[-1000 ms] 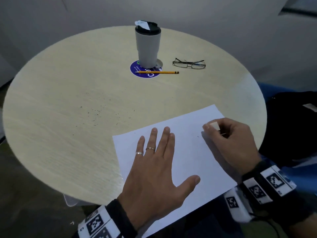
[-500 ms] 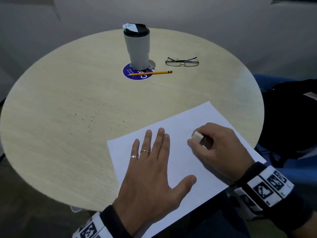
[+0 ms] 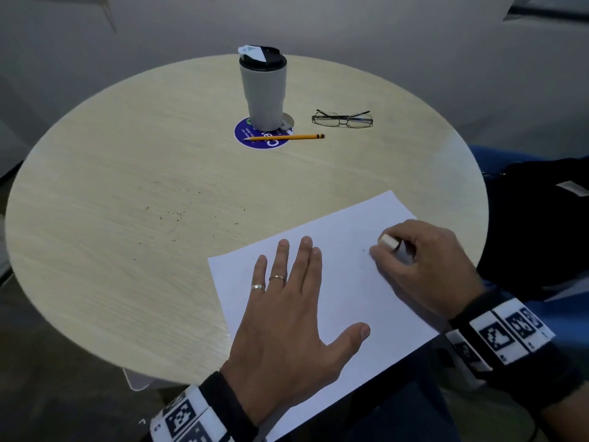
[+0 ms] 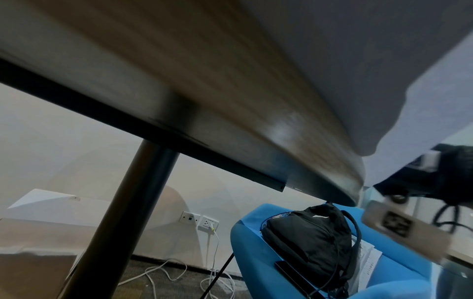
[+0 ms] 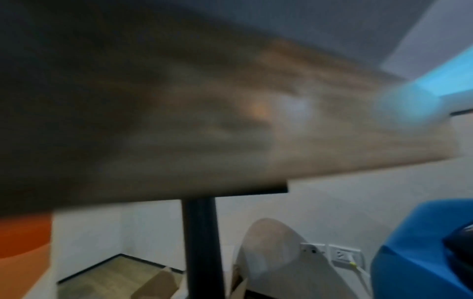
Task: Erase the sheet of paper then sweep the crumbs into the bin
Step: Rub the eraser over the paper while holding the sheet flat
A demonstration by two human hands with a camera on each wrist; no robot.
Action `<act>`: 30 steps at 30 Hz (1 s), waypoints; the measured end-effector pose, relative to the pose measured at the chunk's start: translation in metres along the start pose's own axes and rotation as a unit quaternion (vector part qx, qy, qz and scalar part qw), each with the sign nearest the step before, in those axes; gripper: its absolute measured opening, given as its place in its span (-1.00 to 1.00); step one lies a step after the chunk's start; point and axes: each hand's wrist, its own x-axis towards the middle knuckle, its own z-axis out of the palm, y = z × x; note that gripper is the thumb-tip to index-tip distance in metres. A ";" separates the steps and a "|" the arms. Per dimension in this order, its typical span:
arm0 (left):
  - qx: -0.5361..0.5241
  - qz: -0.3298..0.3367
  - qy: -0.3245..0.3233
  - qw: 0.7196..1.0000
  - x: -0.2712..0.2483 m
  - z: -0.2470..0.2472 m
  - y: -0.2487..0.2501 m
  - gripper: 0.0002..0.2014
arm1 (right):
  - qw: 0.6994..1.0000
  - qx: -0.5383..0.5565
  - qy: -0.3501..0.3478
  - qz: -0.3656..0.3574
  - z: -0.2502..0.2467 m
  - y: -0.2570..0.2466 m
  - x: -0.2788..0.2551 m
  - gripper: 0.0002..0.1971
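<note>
Since the sheet of paper (image 3: pixel 334 298) would slide otherwise, the left hand (image 3: pixel 287 314) lies flat on it, fingers (image 3: pixel 304 263) straight and spread. Just right of them, the right hand (image 3: pixel 424 266) pinches a white eraser (image 3: pixel 389 241) down on the sheet. Eraser crumbs (image 3: pixel 178 215) sit beyond the left fingers on the desk (image 3: pixel 127 250). Both wrist views only catch the desk's underside; no bin that I can make out.

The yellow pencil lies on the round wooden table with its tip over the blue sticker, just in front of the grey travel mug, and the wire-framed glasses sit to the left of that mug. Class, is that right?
One detail is wrong. The head view shows the wire-framed glasses to the right of the grey travel mug, not the left. The yellow pencil does lie on the round wooden table with its tip over the blue sticker, just in front of the mug.
</note>
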 end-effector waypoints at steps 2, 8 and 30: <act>0.000 0.002 0.005 1.000 0.000 0.000 0.000 0.07 | 0.999 -0.009 -0.026 -0.023 0.006 -0.009 -0.010 -0.82; 0.001 0.008 0.010 1.000 -0.002 0.003 -0.003 0.08 | 0.997 -0.029 0.027 0.068 -0.014 0.005 0.005 -0.84; -0.017 0.035 0.020 0.999 -0.003 0.008 -0.009 0.06 | 0.985 -0.100 -0.135 -0.046 -0.003 -0.030 0.018 -0.78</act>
